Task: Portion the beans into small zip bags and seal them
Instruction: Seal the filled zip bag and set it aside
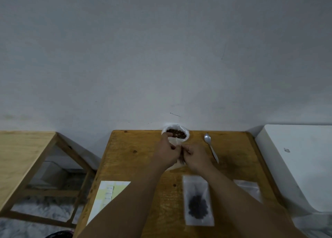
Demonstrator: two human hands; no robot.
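A white plastic bag of brown beans (177, 134) stands open at the far edge of the wooden table (136, 158). Just in front of it, my left hand (166, 152) and my right hand (196, 157) meet and both pinch a small zip bag (181, 161) between them; it is mostly hidden by my fingers and some dark beans show inside. Nearer to me lies a flat zip bag with a dark pile of beans (198, 201). A clear empty-looking zip bag (248, 188) lies to its right, partly under my right forearm.
A metal spoon (211, 147) lies right of the bean bag. A pale yellow and white sheet (106, 194) sits at the table's near left. A second wooden table (23, 157) stands to the left, a white block (298, 162) to the right.
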